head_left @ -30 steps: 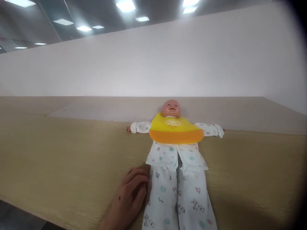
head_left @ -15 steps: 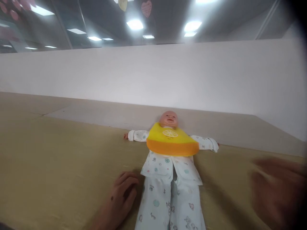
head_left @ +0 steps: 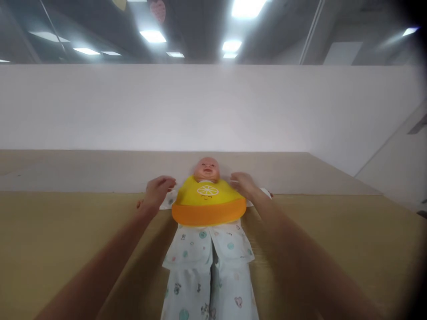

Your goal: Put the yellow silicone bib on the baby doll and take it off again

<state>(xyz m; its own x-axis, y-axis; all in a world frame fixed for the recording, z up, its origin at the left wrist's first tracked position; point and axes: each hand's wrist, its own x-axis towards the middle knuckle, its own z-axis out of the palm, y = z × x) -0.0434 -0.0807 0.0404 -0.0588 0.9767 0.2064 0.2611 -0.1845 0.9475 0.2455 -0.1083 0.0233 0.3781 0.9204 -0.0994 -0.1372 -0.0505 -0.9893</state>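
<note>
A baby doll [head_left: 207,168] lies on its back on a tan table [head_left: 66,231], head away from me. It wears white printed pyjamas [head_left: 208,262] and a yellow and orange bib [head_left: 207,202] with a lemon print. My left hand [head_left: 157,190] reaches over the doll's right sleeve beside the bib, fingers curled and a little apart, holding nothing I can see. My right hand [head_left: 243,182] is at the doll's other shoulder, at the bib's upper edge, fingers bent. Whether either hand touches the bib I cannot tell.
A white partition wall [head_left: 213,106] stands right behind the table. A paler strip of tabletop [head_left: 83,171] runs along the wall. Ceiling lights [head_left: 247,8] shine above. The table's right edge [head_left: 373,186] slants toward a white panel.
Both arms have stretched forward: my left hand left the table beside the doll's trouser leg and went up to its shoulder, and my right hand came in from the right to the other shoulder.
</note>
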